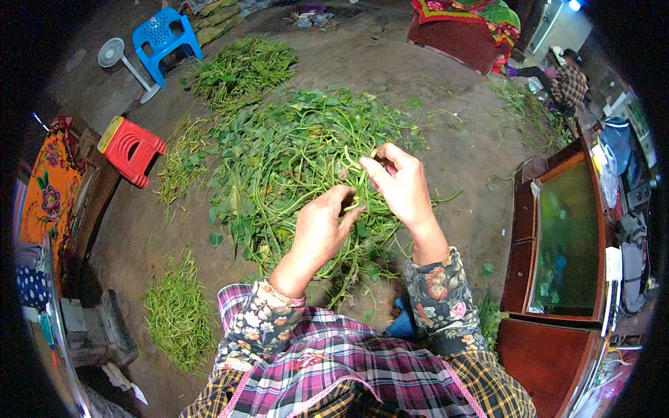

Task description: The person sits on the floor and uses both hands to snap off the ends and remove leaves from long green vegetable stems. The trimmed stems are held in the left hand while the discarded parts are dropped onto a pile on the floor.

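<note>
Both hands are over a wide heap of green leafy vines (282, 151) on the floor. My left hand (326, 219) is curled, with a short piece of green stem between thumb and fingers. Above and to its right, my right hand (394, 175) pinches a green stem (363, 183) between thumb and forefinger; the other fingers are bent in. Long stems hang and tangle just beneath the hands. A pile of thin, leafless-looking stems (180, 316) lies at the lower left, and another green bundle (245, 70) lies beyond the heap.
A red plastic stool (131, 151) and blue plastic chair (164, 42) stand at the left, near a white pedestal object (128, 70). A dark red cabinet with glass (567, 235) is close on the right. A person (569, 83) sits at the upper right beside scattered stems (530, 112).
</note>
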